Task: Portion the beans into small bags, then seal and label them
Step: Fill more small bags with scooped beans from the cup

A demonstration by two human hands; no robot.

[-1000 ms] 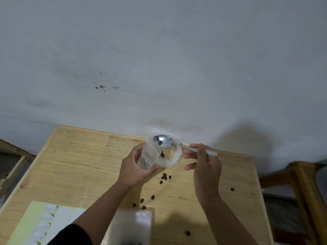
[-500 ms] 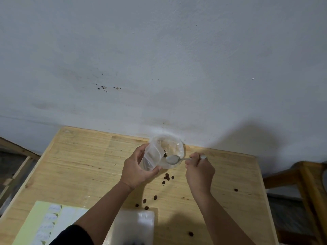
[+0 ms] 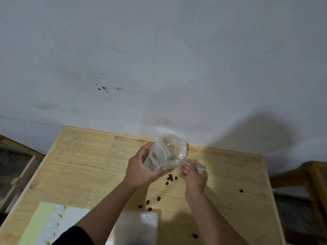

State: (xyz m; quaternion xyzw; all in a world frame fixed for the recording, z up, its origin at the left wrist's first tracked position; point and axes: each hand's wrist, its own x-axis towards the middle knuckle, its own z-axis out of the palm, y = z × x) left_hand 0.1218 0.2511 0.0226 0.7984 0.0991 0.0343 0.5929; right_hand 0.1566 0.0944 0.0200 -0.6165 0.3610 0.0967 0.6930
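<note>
While I work at the wooden table (image 3: 74, 167), loose beans (image 3: 170, 178) lie on it just below the small bag (image 3: 164, 152), and more are scattered nearer to me. A sheet of labels (image 3: 51, 225) lies on the table far below and left of the bag. Another clear bag (image 3: 139, 227) lies flat below it, close to my body. My left hand (image 3: 139, 171) is curled around the small bag and holds it up with its mouth open. A few beans are inside. My right hand (image 3: 194, 175) pinches the spoon (image 3: 187, 163), just right of the bag. The spoon's bowl is pushed into the bag's mouth, blurred behind the plastic.
</note>
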